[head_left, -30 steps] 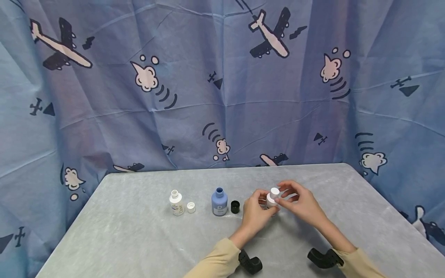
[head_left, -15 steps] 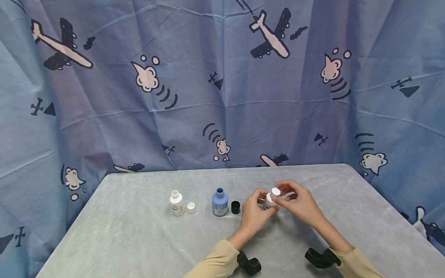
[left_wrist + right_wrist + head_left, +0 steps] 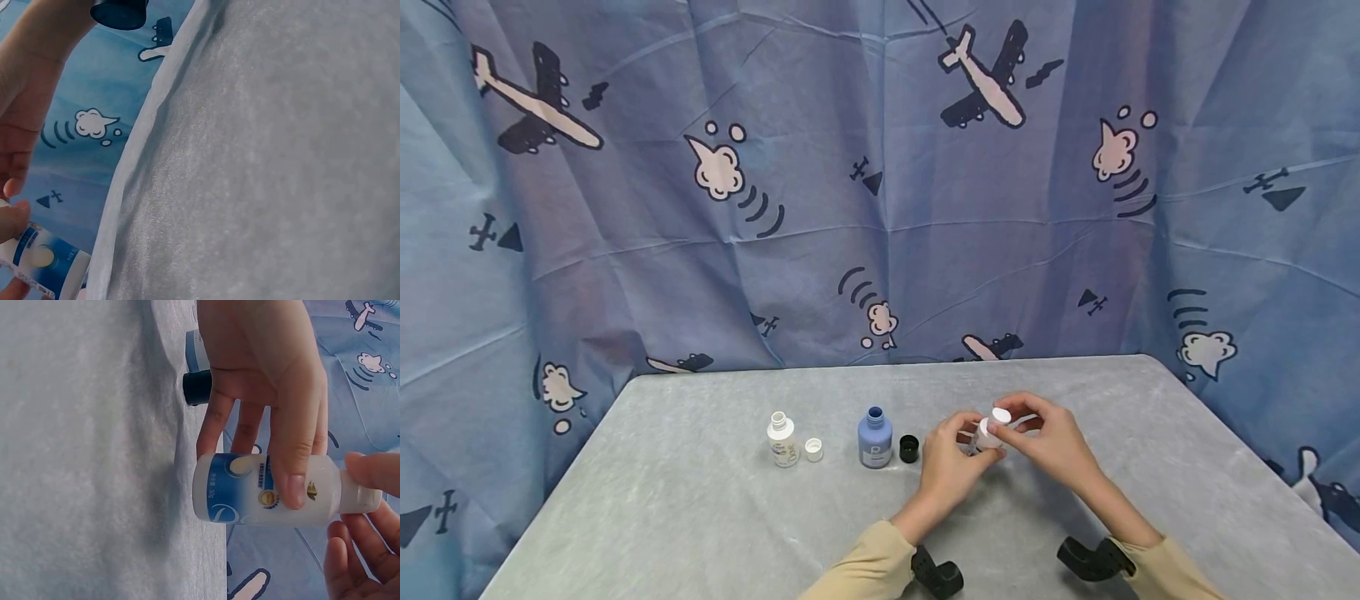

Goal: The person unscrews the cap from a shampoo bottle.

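Note:
A small white bottle with a blue-and-white label [image 3: 244, 499] is in my left hand [image 3: 951, 460], right of the middle of the table. In the right wrist view, the left thumb lies across its label and the other fingers go behind it. My right hand [image 3: 1051, 440] pinches the white cap [image 3: 360, 499] between thumb and fingers; the cap sits at the bottle's neck. In the head view the bottle leans slightly right, its lower part hidden by the left hand. The left wrist view catches the bottle's label end [image 3: 53, 262] at the lower left.
To the left stand an uncapped white bottle [image 3: 783, 443] with a white cap [image 3: 814, 450] beside it, and an uncapped blue bottle [image 3: 875, 442] with a black cap [image 3: 909, 449]. A patterned curtain [image 3: 805, 183] hangs behind the grey-covered table [image 3: 685, 500].
The held bottle's capped top has shifted slightly right, so it leans more than a second ago. Both hands keep their hold; the uncapped bottles and loose caps stay put.

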`<move>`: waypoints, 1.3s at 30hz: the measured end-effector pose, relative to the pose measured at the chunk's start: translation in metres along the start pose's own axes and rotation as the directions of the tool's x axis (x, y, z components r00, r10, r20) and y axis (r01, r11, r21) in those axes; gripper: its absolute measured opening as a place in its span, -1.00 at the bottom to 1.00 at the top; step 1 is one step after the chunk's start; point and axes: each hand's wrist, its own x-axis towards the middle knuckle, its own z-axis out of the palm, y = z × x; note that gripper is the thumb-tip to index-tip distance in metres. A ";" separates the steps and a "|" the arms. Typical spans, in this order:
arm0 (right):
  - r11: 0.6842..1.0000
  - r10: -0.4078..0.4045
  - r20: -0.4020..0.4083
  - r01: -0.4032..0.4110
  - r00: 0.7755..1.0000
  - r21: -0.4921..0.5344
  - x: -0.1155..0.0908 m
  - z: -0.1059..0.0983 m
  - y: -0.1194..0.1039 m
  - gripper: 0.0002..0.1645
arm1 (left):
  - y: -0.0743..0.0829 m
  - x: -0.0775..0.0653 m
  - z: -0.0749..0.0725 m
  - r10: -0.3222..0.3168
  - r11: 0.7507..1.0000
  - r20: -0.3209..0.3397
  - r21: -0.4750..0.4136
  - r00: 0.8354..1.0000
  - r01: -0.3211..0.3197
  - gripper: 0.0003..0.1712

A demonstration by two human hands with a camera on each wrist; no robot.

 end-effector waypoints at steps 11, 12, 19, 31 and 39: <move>1.000 0.005 -0.002 -0.005 1.000 -0.003 0.000 -0.003 -0.003 -0.68 | 0.006 -0.003 0.000 -0.014 0.998 0.024 -0.053 1.000 0.015 -0.59; 1.000 0.006 0.000 -0.006 1.000 -0.002 0.001 -0.004 -0.003 -0.68 | 0.006 -0.003 0.000 -0.015 0.998 0.025 -0.056 1.000 0.017 -0.59; 1.000 0.027 0.019 -0.027 0.999 0.006 0.002 -0.008 -0.008 -0.69 | 0.008 -0.001 0.002 -0.036 0.997 0.050 -0.070 0.998 0.039 -0.60; 0.998 0.069 0.028 -0.069 0.997 0.000 -0.006 -0.008 -0.009 -0.69 | 0.003 -0.005 0.003 -0.049 0.993 0.114 -0.102 0.992 0.060 -0.61; 1.000 0.020 0.020 -0.020 1.000 0.002 0.004 -0.007 -0.008 -0.70 | 0.004 0.003 -0.004 -0.037 0.996 0.123 -0.071 0.992 0.046 -0.60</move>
